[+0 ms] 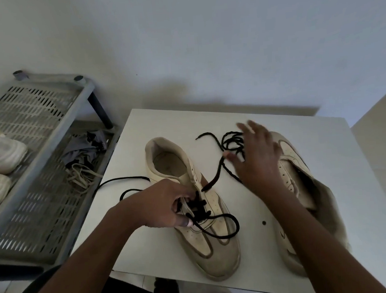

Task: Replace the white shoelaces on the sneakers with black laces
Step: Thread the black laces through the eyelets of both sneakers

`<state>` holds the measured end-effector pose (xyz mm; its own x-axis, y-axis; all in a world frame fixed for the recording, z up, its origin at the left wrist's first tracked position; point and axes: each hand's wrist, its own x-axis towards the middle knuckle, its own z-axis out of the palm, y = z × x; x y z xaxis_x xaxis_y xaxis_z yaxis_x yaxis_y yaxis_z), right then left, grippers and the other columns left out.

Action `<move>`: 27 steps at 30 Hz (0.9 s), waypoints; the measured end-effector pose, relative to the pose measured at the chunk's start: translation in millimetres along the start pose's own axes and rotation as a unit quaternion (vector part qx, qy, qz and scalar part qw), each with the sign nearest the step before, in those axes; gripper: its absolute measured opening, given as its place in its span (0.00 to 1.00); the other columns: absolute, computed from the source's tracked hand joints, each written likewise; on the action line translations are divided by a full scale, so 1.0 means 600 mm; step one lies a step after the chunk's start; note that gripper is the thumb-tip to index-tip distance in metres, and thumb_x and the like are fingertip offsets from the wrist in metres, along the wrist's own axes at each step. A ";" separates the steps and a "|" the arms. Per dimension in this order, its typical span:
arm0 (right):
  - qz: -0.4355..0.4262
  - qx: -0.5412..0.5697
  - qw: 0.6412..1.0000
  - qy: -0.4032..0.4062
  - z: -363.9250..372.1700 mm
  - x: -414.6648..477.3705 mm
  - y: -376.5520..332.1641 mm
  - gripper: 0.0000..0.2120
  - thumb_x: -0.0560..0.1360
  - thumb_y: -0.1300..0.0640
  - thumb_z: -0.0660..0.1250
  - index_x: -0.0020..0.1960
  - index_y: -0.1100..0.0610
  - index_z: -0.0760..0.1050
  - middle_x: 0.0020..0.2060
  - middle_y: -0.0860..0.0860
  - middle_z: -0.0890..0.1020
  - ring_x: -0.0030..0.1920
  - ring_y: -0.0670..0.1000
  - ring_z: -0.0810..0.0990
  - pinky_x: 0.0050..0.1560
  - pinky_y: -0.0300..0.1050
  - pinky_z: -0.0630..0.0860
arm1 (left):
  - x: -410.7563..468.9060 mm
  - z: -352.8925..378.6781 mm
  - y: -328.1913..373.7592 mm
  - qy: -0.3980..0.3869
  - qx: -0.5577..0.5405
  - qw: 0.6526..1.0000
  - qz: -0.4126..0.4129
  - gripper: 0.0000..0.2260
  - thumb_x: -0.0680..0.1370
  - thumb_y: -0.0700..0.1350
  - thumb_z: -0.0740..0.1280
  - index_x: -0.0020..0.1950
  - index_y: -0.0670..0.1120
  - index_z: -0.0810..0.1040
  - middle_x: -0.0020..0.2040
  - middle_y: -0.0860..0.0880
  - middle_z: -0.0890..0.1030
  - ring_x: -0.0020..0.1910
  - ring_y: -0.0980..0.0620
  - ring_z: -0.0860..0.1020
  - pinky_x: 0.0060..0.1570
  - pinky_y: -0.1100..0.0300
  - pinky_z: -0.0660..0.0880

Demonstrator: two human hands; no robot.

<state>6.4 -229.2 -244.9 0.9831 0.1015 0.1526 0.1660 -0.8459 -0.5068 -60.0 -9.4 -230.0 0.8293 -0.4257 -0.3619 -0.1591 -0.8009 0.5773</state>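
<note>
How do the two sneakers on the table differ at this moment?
The middle sneaker has a black lace in its lower eyelets; the right sneaker shows bare eyelets. The left hand grips the middle sneaker's lacing; the right sneaker lies partly hidden under the right arm. Both are cream, on the white table.

Scuffed leather-like sneaker (207, 217), woven black lace (220, 231), smooth matt table (154, 250), perforated plastic rack (39, 183)
</note>
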 end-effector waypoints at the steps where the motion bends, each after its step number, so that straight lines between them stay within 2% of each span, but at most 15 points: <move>1: -0.066 0.002 0.996 -0.059 0.001 -0.003 -0.007 0.25 0.75 0.48 0.69 0.70 0.48 0.68 0.70 0.47 0.68 0.71 0.49 0.64 0.71 0.59 0.61 | -0.001 0.001 -0.001 0.005 0.001 1.000 0.004 0.18 0.69 0.51 0.76 0.57 0.50 0.79 0.40 0.53 0.76 0.40 0.55 0.76 0.39 0.61 0.73; 2: -0.117 0.044 0.984 -0.129 0.001 -0.007 -0.016 0.22 0.74 0.50 0.70 0.66 0.46 0.71 0.67 0.45 0.72 0.67 0.46 0.68 0.69 0.57 0.66 | -0.002 0.001 -0.001 0.011 0.002 1.000 0.011 0.17 0.69 0.51 0.76 0.57 0.50 0.79 0.41 0.51 0.77 0.39 0.55 0.76 0.39 0.61 0.73; 4: -0.146 0.124 0.949 -0.252 0.006 -0.018 -0.027 0.13 0.71 0.55 0.74 0.55 0.47 0.79 0.56 0.43 0.79 0.53 0.41 0.77 0.58 0.49 0.76 | -0.004 0.002 0.000 0.025 0.006 0.999 0.032 0.15 0.70 0.49 0.75 0.55 0.50 0.80 0.40 0.50 0.79 0.38 0.55 0.76 0.35 0.65 0.71; 6: -0.146 0.132 0.941 -0.277 0.013 -0.023 -0.032 0.10 0.68 0.57 0.77 0.48 0.50 0.80 0.48 0.42 0.79 0.43 0.43 0.79 0.48 0.46 0.78 | -0.005 0.000 0.003 0.039 0.012 0.997 0.069 0.14 0.70 0.45 0.76 0.54 0.50 0.81 0.41 0.56 0.78 0.37 0.55 0.76 0.35 0.68 0.70; 8: -0.140 0.119 0.945 -0.272 0.015 -0.022 -0.032 0.06 0.69 0.56 0.76 0.44 0.51 0.81 0.44 0.43 0.80 0.40 0.46 0.79 0.46 0.47 0.78 | -0.005 0.000 0.002 0.055 0.019 0.995 0.084 0.16 0.68 0.43 0.77 0.55 0.49 0.81 0.47 0.59 0.76 0.41 0.54 0.77 0.39 0.65 0.74; 10: -0.143 0.097 0.945 -0.276 0.015 -0.022 -0.032 0.02 0.73 0.56 0.72 0.44 0.49 0.80 0.40 0.42 0.81 0.41 0.44 0.79 0.47 0.47 0.78 | -0.004 0.001 -0.002 0.070 0.057 0.995 0.054 0.19 0.67 0.46 0.77 0.56 0.49 0.80 0.51 0.53 0.74 0.46 0.54 0.76 0.44 0.59 0.76; 12: -0.173 0.052 0.951 -0.249 0.020 -0.026 -0.034 0.03 0.75 0.57 0.69 0.45 0.49 0.78 0.41 0.41 0.80 0.41 0.42 0.76 0.45 0.45 0.75 | -0.001 0.001 -0.004 0.067 0.079 0.994 0.026 0.18 0.66 0.47 0.78 0.54 0.48 0.80 0.52 0.52 0.74 0.46 0.54 0.76 0.46 0.57 0.76; 14: -0.173 0.029 0.966 -0.188 0.026 -0.025 -0.029 0.05 0.77 0.59 0.65 0.46 0.49 0.75 0.41 0.42 0.77 0.39 0.40 0.73 0.43 0.42 0.73 | 0.001 -0.002 -0.006 0.067 0.075 0.995 0.021 0.15 0.66 0.45 0.78 0.49 0.46 0.80 0.50 0.51 0.74 0.42 0.56 0.75 0.41 0.60 0.75; 17: -0.042 0.069 0.997 -0.010 0.024 -0.013 -0.012 0.08 0.77 0.64 0.62 0.48 0.51 0.71 0.41 0.44 0.76 0.39 0.46 0.75 0.38 0.46 0.73 | 0.004 -0.006 -0.008 0.055 0.074 0.995 0.031 0.10 0.66 0.39 0.76 0.46 0.43 0.81 0.48 0.49 0.76 0.36 0.61 0.71 0.35 0.68 0.68; 19: 0.048 0.130 0.984 0.110 0.014 -0.004 -0.004 0.07 0.78 0.65 0.60 0.49 0.54 0.71 0.44 0.48 0.76 0.40 0.48 0.72 0.38 0.45 0.67 | 0.005 -0.004 -0.006 0.045 0.082 0.995 0.042 0.09 0.66 0.38 0.76 0.44 0.41 0.81 0.47 0.50 0.75 0.35 0.61 0.70 0.32 0.72 0.64; 22: 0.092 0.162 0.969 0.160 0.017 0.001 0.001 0.03 0.79 0.63 0.60 0.51 0.59 0.72 0.49 0.51 0.75 0.44 0.47 0.72 0.42 0.42 0.66 | 0.006 0.001 -0.007 0.047 0.074 0.994 0.058 0.08 0.65 0.37 0.75 0.42 0.40 0.81 0.44 0.51 0.75 0.34 0.62 0.70 0.32 0.72 0.65; 24: 0.063 0.145 0.978 0.133 0.025 -0.001 0.003 0.06 0.79 0.60 0.63 0.55 0.57 0.73 0.53 0.51 0.75 0.52 0.51 0.75 0.45 0.42 0.68 | 0.005 0.001 -0.011 0.054 0.060 0.995 0.065 0.08 0.65 0.37 0.75 0.40 0.41 0.80 0.44 0.51 0.76 0.34 0.61 0.71 0.32 0.73 0.64; 27: -0.070 0.063 0.995 -0.029 0.013 -0.001 0.003 0.24 0.73 0.49 0.71 0.67 0.47 0.69 0.66 0.46 0.71 0.67 0.49 0.66 0.61 0.45 0.65 | 0.003 0.003 -0.013 0.063 0.048 0.994 0.074 0.08 0.65 0.37 0.75 0.41 0.43 0.80 0.45 0.52 0.76 0.36 0.58 0.74 0.33 0.70 0.67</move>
<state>6.9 -226.7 -252.7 0.9520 0.2460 0.1824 0.3061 -0.7494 -0.5872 -58.0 -4.7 -236.2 0.8527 -0.4908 -0.1789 -0.3304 -0.7720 0.5430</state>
